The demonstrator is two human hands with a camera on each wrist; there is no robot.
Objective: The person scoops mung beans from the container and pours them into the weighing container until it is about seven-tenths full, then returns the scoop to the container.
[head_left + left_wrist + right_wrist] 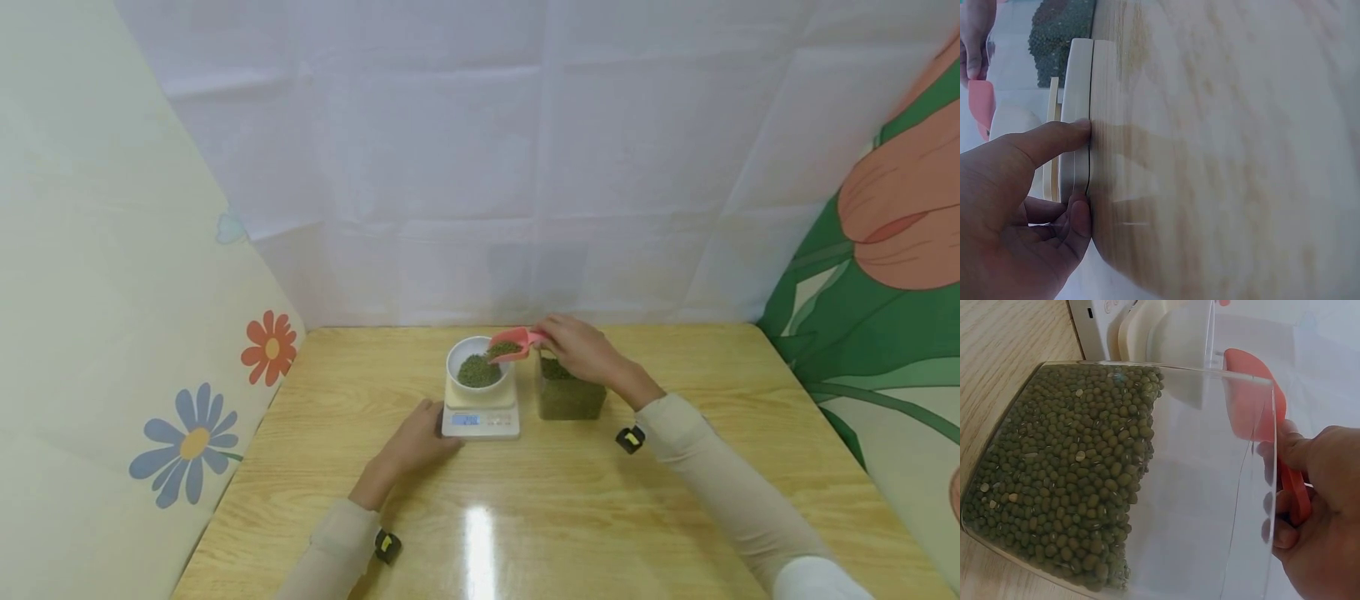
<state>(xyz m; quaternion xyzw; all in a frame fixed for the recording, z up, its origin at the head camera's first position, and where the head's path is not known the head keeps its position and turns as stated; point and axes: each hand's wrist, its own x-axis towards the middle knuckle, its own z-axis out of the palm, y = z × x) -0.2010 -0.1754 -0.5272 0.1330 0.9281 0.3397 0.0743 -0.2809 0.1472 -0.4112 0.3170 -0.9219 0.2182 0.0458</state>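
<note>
A white bowl (470,346) holding green mung beans (478,372) stands on a kitchen scale (480,421) with a lit display. My right hand (581,346) grips the handle of a red scoop (512,344). Mung beans lie in the scoop, which tilts over the bowl's right rim. In the right wrist view, a clear container (1191,487) partly full of mung beans (1066,475) stands in front of that hand. My left hand (420,437) holds the scale at its front left corner, with a fingertip on its front face (1082,125).
The scale and the clear container stand side by side on a wood-grain table (540,500). Behind the table hangs a white sheet (450,167). Flower-patterned panels flank it, with a blue flower (193,442) at left and a large pink one (900,192) at right.
</note>
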